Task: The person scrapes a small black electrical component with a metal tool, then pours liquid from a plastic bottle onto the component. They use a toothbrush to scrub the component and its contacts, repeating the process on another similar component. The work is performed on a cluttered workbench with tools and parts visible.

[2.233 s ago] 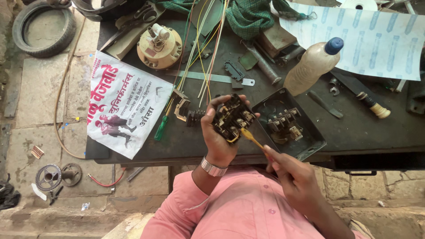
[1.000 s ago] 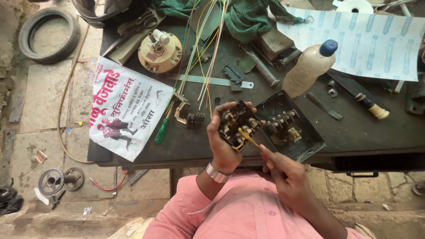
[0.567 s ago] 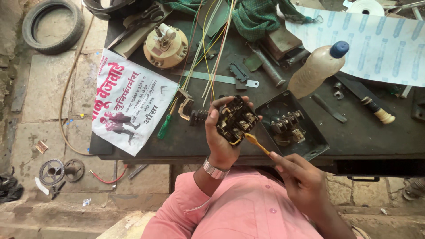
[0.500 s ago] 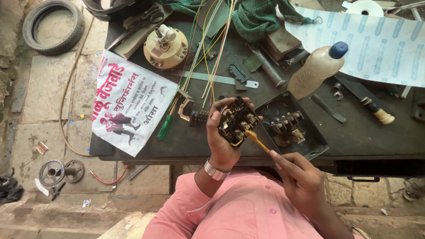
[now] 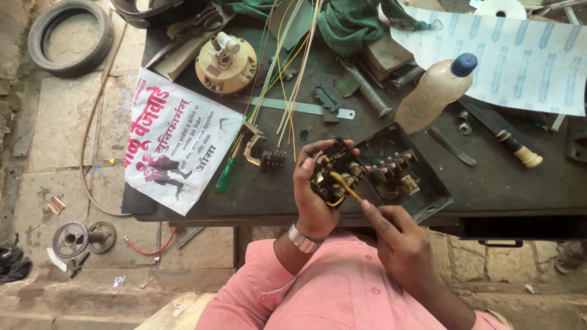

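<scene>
Nearest the camera, the person's right hand [image 5: 400,244] is closed in a pinch around the yellow-handled thin screwdriver [image 5: 345,187], whose tip points up and left into the small black electrical switch block with brass terminals and yellow wire [image 5: 333,177]. The left hand [image 5: 315,195], with a metal watch band at the wrist, wraps its fingers and thumb around that block and holds it up just above the near edge of the dark metal workbench [image 5: 520,183]; the grip is firmly closed on the block's sides.

Just right of the block, touching the bench top, sits a dark open metal box with a row of terminals inside [image 5: 403,174]. To the left lie a small black terminal comb [image 5: 273,161], a brass-coloured connector piece [image 5: 252,142] and a green-handled screwdriver [image 5: 225,174]. Further left, a white printed paper sheet with red lettering [image 5: 177,146] hangs over the bench's edge.

Beyond these stand a cream round motor part with brass fittings [image 5: 225,61], a bundle of thin coloured wires [image 5: 287,67] running up the bench, and a cloudy plastic bottle with a blue cap [image 5: 435,91] lying tilted. A knife with a pale handle [image 5: 507,137] lies to the right. At the far side lie a green cloth [image 5: 348,21] and a white sheet with blue pattern [image 5: 520,58]. On the stone floor at far left rests a black rubber tyre [image 5: 70,36].
</scene>
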